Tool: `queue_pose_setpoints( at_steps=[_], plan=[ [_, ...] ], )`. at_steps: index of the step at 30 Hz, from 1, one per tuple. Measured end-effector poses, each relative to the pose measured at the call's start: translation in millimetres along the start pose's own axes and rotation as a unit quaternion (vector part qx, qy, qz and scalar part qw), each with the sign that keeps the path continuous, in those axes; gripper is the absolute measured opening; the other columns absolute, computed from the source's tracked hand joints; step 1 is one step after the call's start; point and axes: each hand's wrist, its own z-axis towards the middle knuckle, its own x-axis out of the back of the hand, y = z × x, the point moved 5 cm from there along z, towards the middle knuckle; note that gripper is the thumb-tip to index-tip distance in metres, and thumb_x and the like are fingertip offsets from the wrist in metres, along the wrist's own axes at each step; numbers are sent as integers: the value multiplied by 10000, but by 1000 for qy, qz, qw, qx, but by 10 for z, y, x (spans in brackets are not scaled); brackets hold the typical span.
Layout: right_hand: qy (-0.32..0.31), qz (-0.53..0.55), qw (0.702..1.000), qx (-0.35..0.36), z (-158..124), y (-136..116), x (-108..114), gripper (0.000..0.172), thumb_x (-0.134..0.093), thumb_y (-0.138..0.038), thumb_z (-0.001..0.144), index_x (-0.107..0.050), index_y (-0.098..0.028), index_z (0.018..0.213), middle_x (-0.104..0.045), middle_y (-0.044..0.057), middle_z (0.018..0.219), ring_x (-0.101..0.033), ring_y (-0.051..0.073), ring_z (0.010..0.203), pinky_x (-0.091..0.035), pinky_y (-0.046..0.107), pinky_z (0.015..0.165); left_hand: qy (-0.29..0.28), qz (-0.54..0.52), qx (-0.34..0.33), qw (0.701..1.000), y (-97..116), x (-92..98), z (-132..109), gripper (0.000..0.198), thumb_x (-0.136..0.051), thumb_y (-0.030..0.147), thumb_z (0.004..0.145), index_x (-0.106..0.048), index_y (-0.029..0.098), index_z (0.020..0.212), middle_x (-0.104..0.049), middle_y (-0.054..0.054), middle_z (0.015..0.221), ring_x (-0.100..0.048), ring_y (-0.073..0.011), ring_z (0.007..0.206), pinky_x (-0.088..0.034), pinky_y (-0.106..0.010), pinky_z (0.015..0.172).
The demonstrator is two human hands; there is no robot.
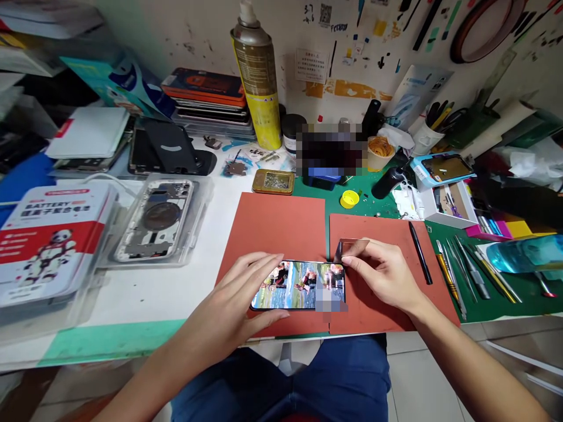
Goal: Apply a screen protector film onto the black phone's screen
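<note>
1. Between the two hands lies a phone (303,287) with a lit screen, at 3 o'clock from the left hand (237,287) and 9 o'clock from the right hand (387,269).
2. The left hand is closed around the phone's 9 o'clock end, fingers over the far edge and thumb along the near one.
3. The right hand's thumb and forefinger are pinched together on a thin dark sheet (354,248) by the phone's far right corner (whether sheet and phone touch, I cannot tell).
4. Beneath the phone is a reddish mat (281,223); a second mat (369,231), beside it at 3 o'clock, bears a black pen (421,252).
5. From the phone, a yellow spray can (264,111) stands at 11 o'clock, an opened phone frame (153,220) lies at 10, and slim metal tools (472,272) lie at 3.
6. Towards 12 o'clock rises a stained wall (197,35); at 6 are blue trousers (246,381).
</note>
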Motion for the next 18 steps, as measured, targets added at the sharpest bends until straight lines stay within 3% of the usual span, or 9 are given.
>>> queue_pose_setpoints(
  at_steps=[13,18],
  plan=[
    [6,-19,999,27,-6,-3,4,167,-674,-268,1039,-752,-221,899,-782,39,877,-725,199,794,-571,350,728,-2,-9,-1,1000,14,3,11,752,-655,450,1047,-289,282,1682,-632,-148,1461,-577,-336,1394,-591,-482,1086],
    [-2,-26,996,85,-5,-70,-11,126,-655,-181,1049,-759,-216,985,-813,49,976,-776,200,893,-614,346,796,-7,-11,2,1000,19,8,15,737,-645,453,1054,-296,262,1674,-620,-149,1456,-567,-320,1397,-587,-457,1093]
  ],
)
